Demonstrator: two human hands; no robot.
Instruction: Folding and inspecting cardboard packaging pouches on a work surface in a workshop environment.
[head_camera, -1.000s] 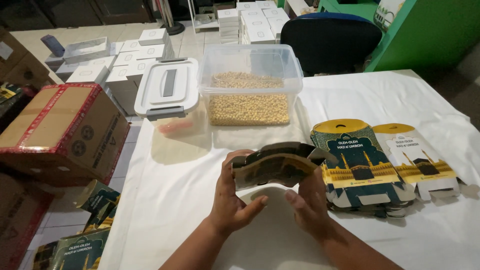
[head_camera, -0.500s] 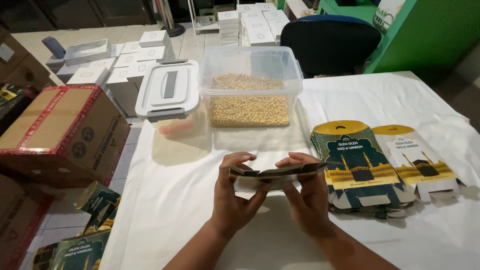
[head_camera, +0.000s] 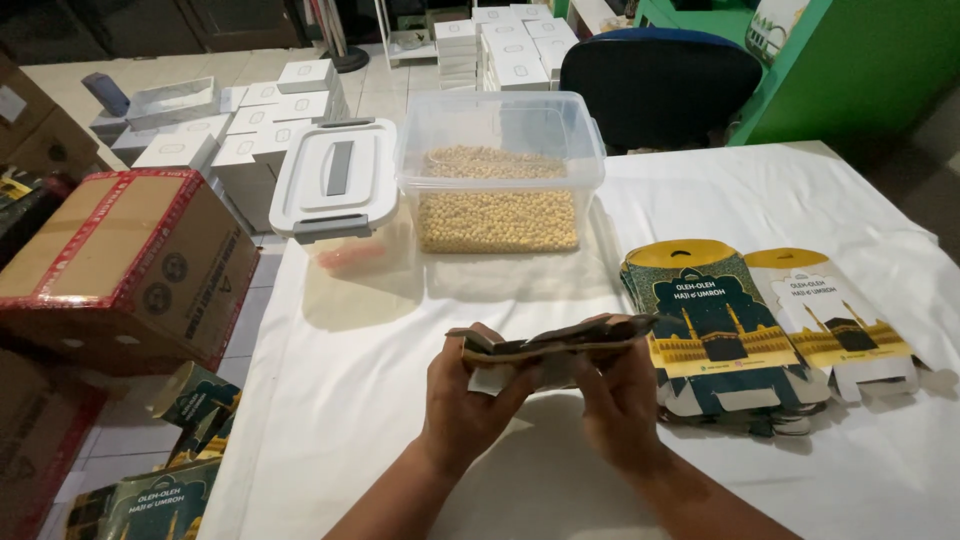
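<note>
Landmark = clear tub (head_camera: 500, 140) w/ pale beans, far side of white-covered table (head_camera: 800, 200).

Counts: 1 tub; 1 white lid (head_camera: 335, 178) w/ grey handle, just left of tub; 2 stacks of flat printed cartons near-right of tub, 1 dark green (head_camera: 715, 330), 1 white-gold (head_camera: 838, 320); 1 brown cardboard box (head_camera: 120, 260) well left of tub, off table; 1 dark chair (head_camera: 660, 85) behind tub.

Folded carton (head_camera: 550, 340): 1 pc, held in air nearside of tub, seen edge-on. Long axis runs left-right, approx level, right end points at green stack.

Left hand (head_camera: 465, 400): fingers curled shut on carton's left end, thumb on top. Right hand (head_camera: 620, 395): fingers closed on right part, pinching from below.
</note>
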